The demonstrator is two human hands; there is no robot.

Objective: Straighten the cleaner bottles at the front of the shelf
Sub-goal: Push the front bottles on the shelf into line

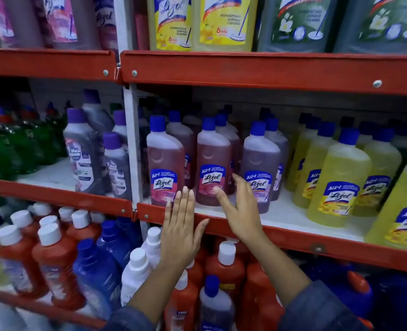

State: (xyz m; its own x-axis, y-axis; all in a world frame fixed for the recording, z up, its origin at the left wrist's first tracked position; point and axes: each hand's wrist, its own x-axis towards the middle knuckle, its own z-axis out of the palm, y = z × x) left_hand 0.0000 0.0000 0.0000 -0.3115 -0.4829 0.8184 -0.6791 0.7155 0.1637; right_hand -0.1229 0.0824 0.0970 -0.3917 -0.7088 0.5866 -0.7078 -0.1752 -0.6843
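Note:
Three Lizol cleaner bottles with blue caps stand upright at the front of the middle shelf: a pink bottle on the left, a pink bottle in the middle and a purple bottle on the right. My left hand is flat, fingers up, just in front of the gap between the two pink bottles, holding nothing. My right hand is spread between the middle pink and purple bottles; its thumb tip reaches the middle bottle's lower label. Whether it touches I cannot tell.
Yellow Lizol bottles fill the shelf's right side. A white upright post divides it from grey-purple bottles and green ones on the left. Red, blue and white bottles crowd the shelf below. Large yellow bottles stand above.

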